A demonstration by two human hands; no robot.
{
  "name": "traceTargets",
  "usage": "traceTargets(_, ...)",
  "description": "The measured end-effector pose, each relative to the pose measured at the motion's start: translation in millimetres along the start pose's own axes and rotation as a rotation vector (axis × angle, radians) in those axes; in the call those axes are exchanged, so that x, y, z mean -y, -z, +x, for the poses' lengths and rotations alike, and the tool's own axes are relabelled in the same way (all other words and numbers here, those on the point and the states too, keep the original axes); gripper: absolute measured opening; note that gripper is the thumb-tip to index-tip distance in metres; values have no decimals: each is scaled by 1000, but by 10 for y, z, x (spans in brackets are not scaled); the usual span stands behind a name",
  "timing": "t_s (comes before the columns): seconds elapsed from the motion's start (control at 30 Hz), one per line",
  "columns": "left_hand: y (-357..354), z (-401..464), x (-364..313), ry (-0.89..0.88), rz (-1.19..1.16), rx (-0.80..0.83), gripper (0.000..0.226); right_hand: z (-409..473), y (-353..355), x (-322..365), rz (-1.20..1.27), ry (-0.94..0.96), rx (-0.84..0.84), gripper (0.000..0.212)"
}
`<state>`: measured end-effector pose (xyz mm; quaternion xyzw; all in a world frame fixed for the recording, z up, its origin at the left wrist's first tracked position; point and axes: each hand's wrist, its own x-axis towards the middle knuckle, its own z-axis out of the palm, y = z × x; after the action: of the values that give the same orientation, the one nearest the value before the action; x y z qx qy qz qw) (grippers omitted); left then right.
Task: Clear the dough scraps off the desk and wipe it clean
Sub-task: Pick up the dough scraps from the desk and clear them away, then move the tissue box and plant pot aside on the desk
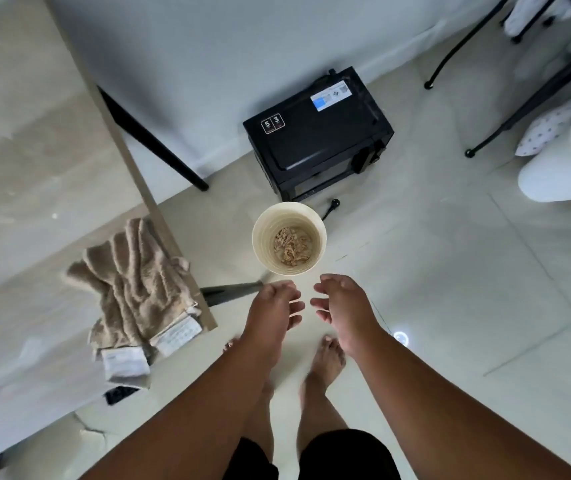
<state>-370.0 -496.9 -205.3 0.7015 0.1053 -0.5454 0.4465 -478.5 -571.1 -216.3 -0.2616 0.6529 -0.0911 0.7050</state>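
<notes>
**Scraps binned, cloth waiting at the worktop corner**

Hovering just above and in front of the feet: left hand (274, 308) and right hand (341, 308), near each other, palms turned inward, fingers loosely curled and holding nothing. Sitting on the floor just beyond the fingertips: a cream bin (289, 237), round and open-topped, with dough scraps (291, 250) lying in a small tan, stringy heap at its bottom.

Lying on the near corner of the worktop (34, 202), left of the hands: a beige towel (135, 282), crumpled into soft ridges, fluffy pile showing, with white care labels (126, 365) sticking out at its near end. Draping slightly toward the worktop edge, apart from both hands.

Probably handling as follows: towel light, limp and grippy, folding wherever pinched, so likely best bunching a thick central fold into the palm rather than taking an edge or the labels. Scraps looking dry and crumbly, likely weightless, breaking apart under a pinch and better swept than picked. Bin looking like light, thin plastic, liable to tip if knocked at the rim.

Showing pale smears and small white flecks across the glossy worktop surface, so wiping apparently not yet done.

Standing on the floor beyond the bin: a black microwave (318, 133).
</notes>
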Motion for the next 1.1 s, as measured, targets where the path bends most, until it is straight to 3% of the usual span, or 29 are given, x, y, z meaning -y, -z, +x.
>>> traceTargets(0.23,191,-1335,-406,-134,134,141,23,-1135,-22,414,-158,151,67,12)
traceTargets(0.5,891,-2000,-901,-293,-7,40,14,-1873,-485,757,-389,334,213,16)
traceTargets(0.6,1328,-2149,-1019,-351,-102,-20,1,-2047,-810,803,-438,383,276,15)
traceTargets(0.93,3083,-2448,-986,-450,-224,-210,7,-2643,-2045,325,-512,482,393,12)
traceTargets(1.1,3970,-2462,-914,-471,-258,-251,6,-2987,-2714,-53,-598,547,363,11)
